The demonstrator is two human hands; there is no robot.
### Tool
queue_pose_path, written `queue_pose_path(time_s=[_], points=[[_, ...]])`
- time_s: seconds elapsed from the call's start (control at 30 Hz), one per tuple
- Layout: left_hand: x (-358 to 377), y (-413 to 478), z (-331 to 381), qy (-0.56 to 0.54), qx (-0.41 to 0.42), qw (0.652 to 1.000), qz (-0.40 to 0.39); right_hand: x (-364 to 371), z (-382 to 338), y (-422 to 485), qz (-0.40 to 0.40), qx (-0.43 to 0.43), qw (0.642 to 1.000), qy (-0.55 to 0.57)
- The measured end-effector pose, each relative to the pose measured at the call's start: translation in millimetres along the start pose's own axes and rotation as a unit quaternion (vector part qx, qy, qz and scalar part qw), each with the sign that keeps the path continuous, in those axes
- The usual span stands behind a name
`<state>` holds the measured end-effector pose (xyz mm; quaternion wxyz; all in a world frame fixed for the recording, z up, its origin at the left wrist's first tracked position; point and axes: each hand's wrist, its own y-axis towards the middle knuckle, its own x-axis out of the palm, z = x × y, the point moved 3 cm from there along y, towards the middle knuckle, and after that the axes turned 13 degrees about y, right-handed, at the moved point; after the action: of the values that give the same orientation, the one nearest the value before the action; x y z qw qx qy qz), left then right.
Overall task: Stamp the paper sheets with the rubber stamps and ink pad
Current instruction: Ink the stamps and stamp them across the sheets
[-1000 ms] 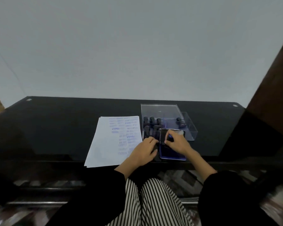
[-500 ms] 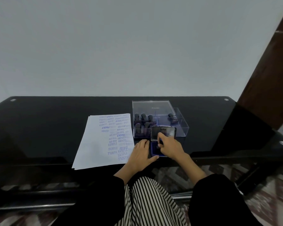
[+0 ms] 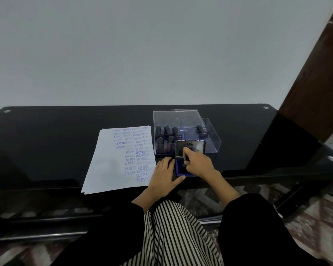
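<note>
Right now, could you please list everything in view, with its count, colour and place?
table: one, glossy black, across the middle of the view.
wall: one, grey, behind the table.
paper sheets: small stack, white with blue stamp prints, left of the clear box.
clear box: one, transparent, just beyond the ink pad.
boxed stamps: six visible, dark; five in the left compartment, one in the right.
ink pad: one, blue, lid raised, at the near table edge.
held stamp: one, dark, over the pad's blue surface.
left hand: flat on the table beside the pad.
right hand: pinches the held stamp.
</note>
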<state>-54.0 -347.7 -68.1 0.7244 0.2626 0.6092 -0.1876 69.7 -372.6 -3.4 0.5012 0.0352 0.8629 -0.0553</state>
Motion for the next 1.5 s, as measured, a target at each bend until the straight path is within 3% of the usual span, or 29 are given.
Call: queue_pose_path(time_s=[0.27,0.83,1.13,1.5], points=[[2.6,1.1,-0.4,0.001,-0.001,1.0,0.004,7.6,-1.5,-8.8,0.058,0.005,0.998,0.011],[2.1,1.5,-0.2,-0.006,0.005,1.0,-0.005,4.5,-2.6,-1.8,0.051,0.028,0.998,0.038],[-0.7,0.5,0.8,-0.017,0.009,1.0,0.009,13.8,0.4,-14.3,0.095,-0.006,0.995,0.012],[2.1,2.1,-0.5,-0.019,0.008,1.0,-0.005,6.9,-0.2,1.0,0.046,0.031,0.998,0.036]])
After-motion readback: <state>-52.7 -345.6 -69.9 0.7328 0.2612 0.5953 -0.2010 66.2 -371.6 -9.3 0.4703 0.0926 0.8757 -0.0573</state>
